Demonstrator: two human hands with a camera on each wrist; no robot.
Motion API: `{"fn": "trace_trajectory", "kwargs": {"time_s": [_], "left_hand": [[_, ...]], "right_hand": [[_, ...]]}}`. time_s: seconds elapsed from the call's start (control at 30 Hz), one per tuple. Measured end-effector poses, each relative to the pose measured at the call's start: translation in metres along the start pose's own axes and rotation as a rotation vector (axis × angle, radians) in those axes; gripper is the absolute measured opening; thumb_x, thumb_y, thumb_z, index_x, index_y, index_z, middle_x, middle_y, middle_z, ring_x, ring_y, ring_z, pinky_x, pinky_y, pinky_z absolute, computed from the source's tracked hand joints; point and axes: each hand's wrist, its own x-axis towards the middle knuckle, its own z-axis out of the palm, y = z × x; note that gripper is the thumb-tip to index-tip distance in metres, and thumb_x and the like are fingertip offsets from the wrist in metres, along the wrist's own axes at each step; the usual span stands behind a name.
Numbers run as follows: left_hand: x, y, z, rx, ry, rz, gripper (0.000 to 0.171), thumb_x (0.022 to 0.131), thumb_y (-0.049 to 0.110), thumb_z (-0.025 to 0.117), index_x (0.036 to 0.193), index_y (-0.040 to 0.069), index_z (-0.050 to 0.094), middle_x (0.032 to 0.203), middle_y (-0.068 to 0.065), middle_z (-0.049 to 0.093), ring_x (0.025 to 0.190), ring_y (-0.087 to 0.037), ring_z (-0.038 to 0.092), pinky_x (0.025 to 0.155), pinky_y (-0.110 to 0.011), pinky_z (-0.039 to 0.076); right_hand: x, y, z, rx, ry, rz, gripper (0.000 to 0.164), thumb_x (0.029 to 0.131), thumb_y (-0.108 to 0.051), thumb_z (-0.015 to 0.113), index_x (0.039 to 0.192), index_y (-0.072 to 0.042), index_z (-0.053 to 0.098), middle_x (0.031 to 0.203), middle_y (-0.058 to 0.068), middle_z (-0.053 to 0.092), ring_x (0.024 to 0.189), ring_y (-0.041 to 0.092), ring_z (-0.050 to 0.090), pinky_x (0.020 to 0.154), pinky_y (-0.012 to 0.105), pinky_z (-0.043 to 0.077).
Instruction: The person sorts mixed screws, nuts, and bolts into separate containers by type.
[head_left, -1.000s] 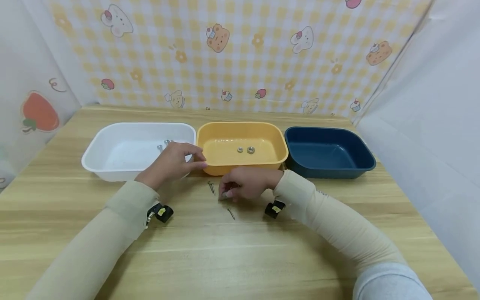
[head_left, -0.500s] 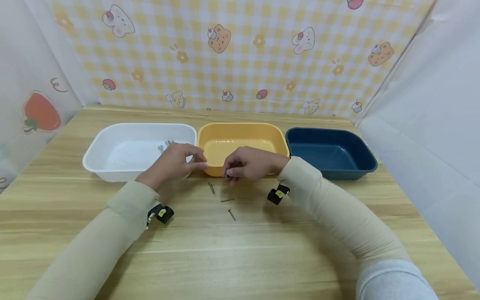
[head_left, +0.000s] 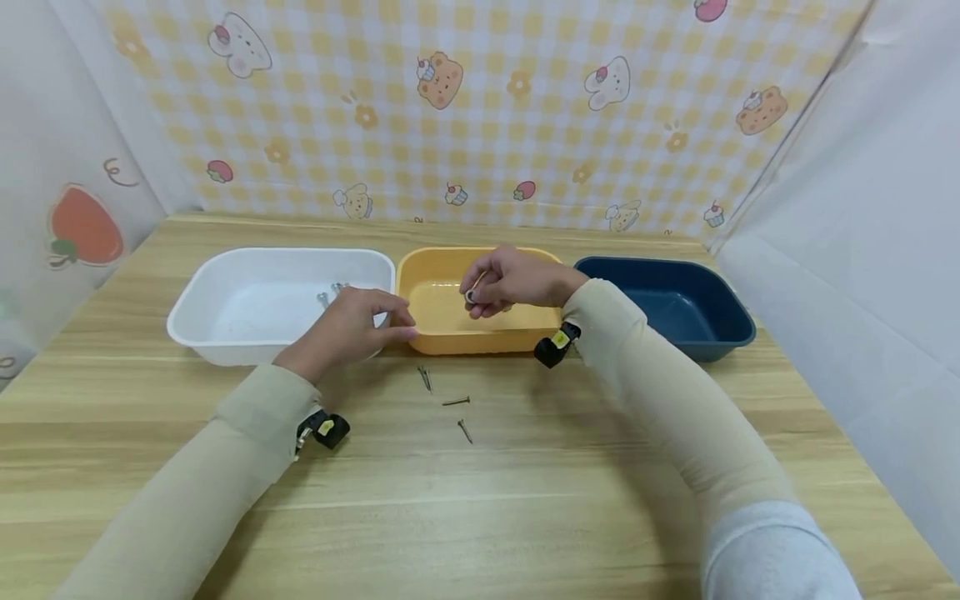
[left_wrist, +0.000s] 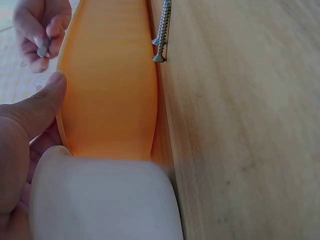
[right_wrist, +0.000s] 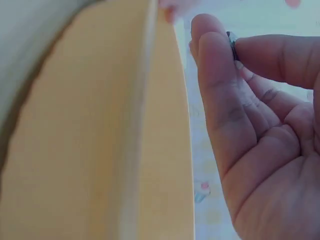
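Observation:
My right hand (head_left: 504, 282) is over the yellow bin (head_left: 450, 342), pinching a small metal nut (head_left: 470, 296) between thumb and fingertips. The right wrist view shows the nut (right_wrist: 232, 45) edge-on in that pinch. My left hand (head_left: 358, 327) rests at the corner where the yellow bin meets the white bin (head_left: 225, 352). In the left wrist view its thumb (left_wrist: 52, 90) touches the yellow rim, with the other fingers partly hidden behind the rims. Several screws (head_left: 456, 402) lie on the table in front of the yellow bin.
Several silver bolts (head_left: 322, 298) lie in the white bin, partly behind my left hand. A dark blue bin (head_left: 712, 346) stands at the right end of the row. Behind the wooden table (head_left: 480, 517) hangs a checked cloth (head_left: 480, 125).
My right hand has lifted from among the screws up over the yellow bin, carrying the nut. A screw it covered before now shows on the table. My left hand stays in place.

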Motion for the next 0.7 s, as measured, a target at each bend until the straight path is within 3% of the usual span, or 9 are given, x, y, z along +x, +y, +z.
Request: {"fn": "trace_trajectory", "kwargs": {"time_s": [0.3, 0.43, 0.53, 0.7], "left_hand": [[-0.001, 0.001, 0.000, -0.010, -0.009, -0.006, 0.011, 0.085, 0.024, 0.077, 0.086, 0.013, 0.074, 0.090, 0.000, 0.072, 0.110, -0.030, 0.061, 0.098, -0.049, 0.044], [0.001, 0.001, 0.000, -0.028, 0.000, -0.010, 0.010, 0.085, 0.023, 0.077, 0.086, 0.014, 0.074, 0.089, 0.002, 0.072, 0.110, -0.028, 0.061, 0.098, -0.049, 0.044], [0.001, 0.001, 0.000, -0.031, -0.006, -0.017, 0.011, 0.085, 0.024, 0.077, 0.086, 0.014, 0.074, 0.091, 0.002, 0.072, 0.111, -0.028, 0.060, 0.099, -0.049, 0.043], [0.001, 0.000, 0.000, -0.017, 0.003, 0.010, 0.011, 0.085, 0.022, 0.077, 0.085, 0.012, 0.074, 0.092, -0.001, 0.073, 0.111, -0.030, 0.061, 0.097, -0.049, 0.044]], "right_hand": [[0.013, 0.009, -0.026, 0.185, 0.018, 0.099, 0.027, 0.099, 0.005, 0.046, 0.122, 0.019, 0.049, 0.097, 0.020, 0.067, 0.084, 0.022, 0.067, 0.090, 0.042, 0.051], [0.020, 0.013, -0.036, 0.220, 0.083, 0.128, 0.029, 0.099, 0.006, 0.046, 0.125, 0.020, 0.047, 0.093, 0.017, 0.066, 0.078, 0.018, 0.067, 0.085, 0.035, 0.054], [0.026, 0.015, -0.042, 0.219, 0.116, 0.157, 0.030, 0.098, 0.006, 0.047, 0.126, 0.019, 0.047, 0.090, 0.015, 0.066, 0.075, 0.016, 0.067, 0.083, 0.032, 0.055], [0.036, 0.020, -0.049, 0.121, 0.128, 0.224, 0.028, 0.098, 0.005, 0.049, 0.124, 0.016, 0.050, 0.102, 0.019, 0.063, 0.085, 0.020, 0.066, 0.092, 0.037, 0.050]]}}
